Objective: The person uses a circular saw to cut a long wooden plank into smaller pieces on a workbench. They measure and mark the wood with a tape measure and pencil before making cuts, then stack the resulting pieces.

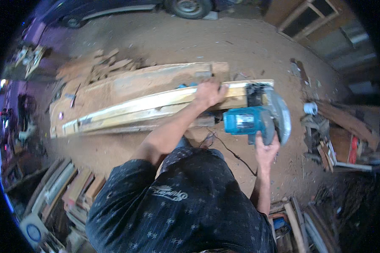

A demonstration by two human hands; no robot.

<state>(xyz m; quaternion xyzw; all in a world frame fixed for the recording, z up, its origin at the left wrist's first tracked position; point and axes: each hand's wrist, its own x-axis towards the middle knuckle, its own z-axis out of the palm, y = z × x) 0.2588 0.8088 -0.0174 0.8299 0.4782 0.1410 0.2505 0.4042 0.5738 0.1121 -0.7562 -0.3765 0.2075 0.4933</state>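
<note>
A teal circular saw (245, 121) with a grey blade guard sits at the right end of several long, pale wooden boards (156, 101) laid side by side. My right hand (267, 147) is wrapped round the saw's rear handle. Its black base plate (254, 93) rests over the boards near their right end; the blade itself is hidden. To the left of the saw, my left hand (209, 92) presses down on the boards, fingers curled over the far edge. From near the saw a dark power cord (232, 152) trails down the ground beside my legs.
A wide, dusty plank (156, 78) lies beyond the boards, with broken wood scraps (114, 63) behind it. Timber piles (78, 189) stand at the lower left and lower right. A white roll (310, 108) lies by more scrap wood at right. A vehicle wheel (188, 7) shows at the top.
</note>
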